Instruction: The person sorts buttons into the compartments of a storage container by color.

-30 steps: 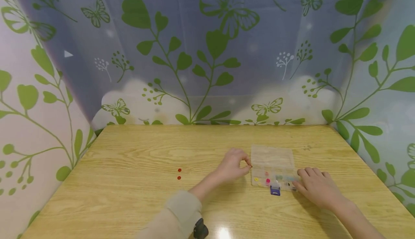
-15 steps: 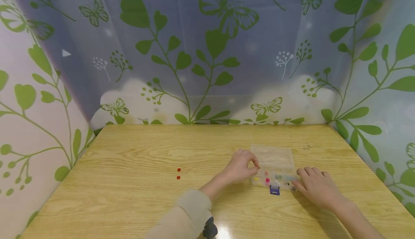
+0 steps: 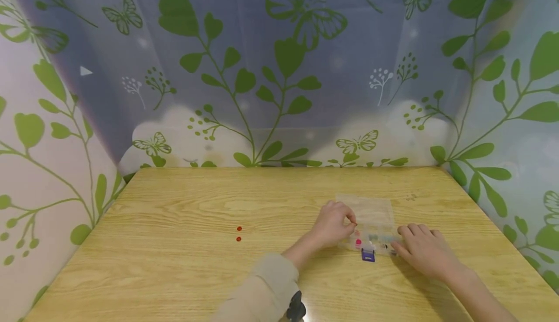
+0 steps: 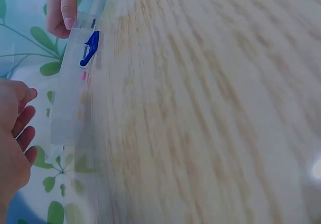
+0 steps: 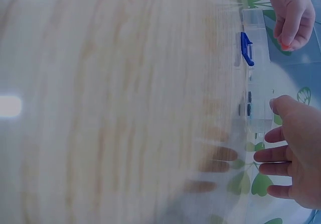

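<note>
My left hand (image 3: 333,224) pinches a small red disc (image 5: 286,46) between thumb and index finger, just above the left compartments of a clear plastic box (image 3: 370,207). The box lies with its lid folded back and its blue clasp (image 3: 368,255) toward me. Pink pieces (image 3: 358,242) and a few dark ones show in its compartments; my left hand hides the left end. My right hand (image 3: 425,248) rests at the box's right end, thumb at the edge and fingers loosely extended. Two more red discs (image 3: 238,233) lie on the table, well left of the box.
Several tiny clear pieces (image 3: 411,197) lie on the wooden table (image 3: 183,273) behind the box, to the right. A curtain (image 3: 279,93) with leaves and butterflies hangs at the table's back edge and along both sides.
My left hand has moved right, from beside the box to over its left compartments, still pinching the red disc. My right hand has stayed at the box's right end.
</note>
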